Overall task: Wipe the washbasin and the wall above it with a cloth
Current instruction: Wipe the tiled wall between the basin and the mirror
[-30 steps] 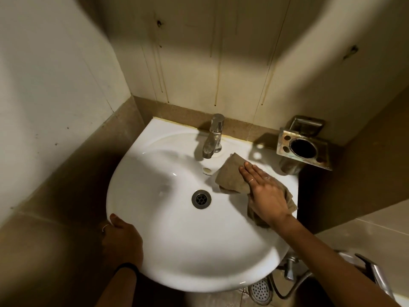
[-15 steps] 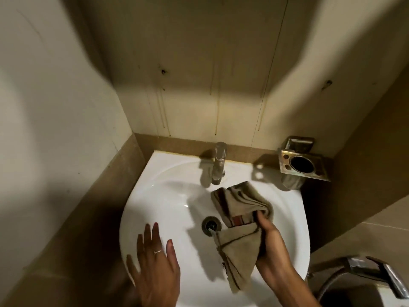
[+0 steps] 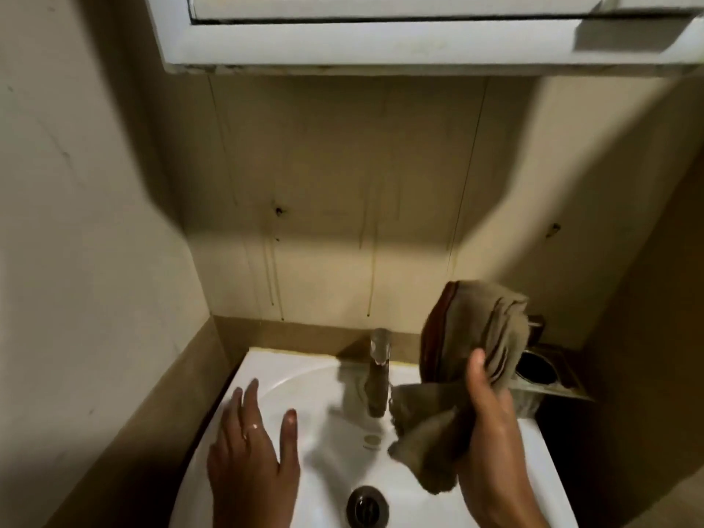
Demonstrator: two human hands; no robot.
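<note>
The right hand (image 3: 485, 421) is raised above the right side of the white ceramic washbasin (image 3: 289, 379), with the forearm entering from the bottom right corner. Its fingers are closed around the middle of a crumpled brown-grey cloth (image 3: 468, 348), with the thumb pressed across the front of the fabric. The upper part of the cloth, edged with a dark reddish-brown stripe, is bunched above the hand and seen in front of the stained beige wall (image 3: 343, 192); whether it touches the wall cannot be told. The lower end hangs below the hand, over the basin and just right of the upright chrome tap (image 3: 379, 371).

The left hand (image 3: 253, 457) is held open and flat over the left side of the bowl, fingers spread and pointing towards the wall, a ring worn on one finger. Whether the palm rests on the ceramic cannot be told. The round dark drain (image 3: 367, 506) is seen between the two hands at the bottom edge. A metal wall-mounted holder (image 3: 548, 375) is partly hidden behind the cloth on the right, and the underside of a white cabinet (image 3: 381, 43) fills the top.

Compared with half a second earlier, the cloth has been lifted from low in the bowl, near the drain, to tap height and above, and the view has tilted upward so that the cabinet is now visible.
</note>
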